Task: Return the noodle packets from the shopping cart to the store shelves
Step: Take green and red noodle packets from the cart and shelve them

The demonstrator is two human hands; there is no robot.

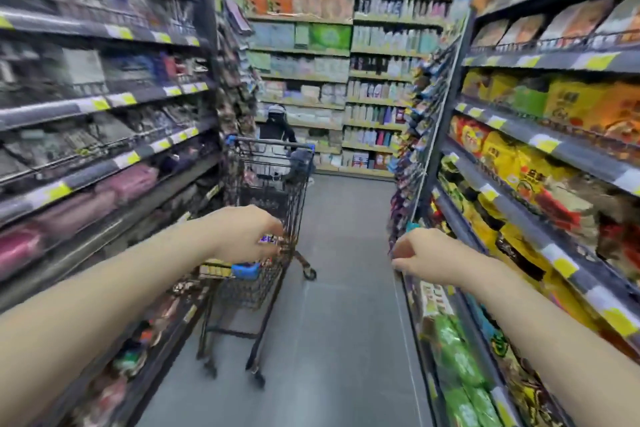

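Midway down the aisle, the left hand (247,236) gripped a purple noodle packet (269,239) over the shopping cart (270,191); the right hand (420,253) hung loosely curled, holding nothing, beside the shelves (540,146).

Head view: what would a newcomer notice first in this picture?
First, two bare forearms reach forward: the left hand is over the dark wire shopping cart in mid-aisle, and the right hand is by the right-hand shelves of yellow and red packets. Beyond the cart, a person in dark clothes is at the aisle's end.
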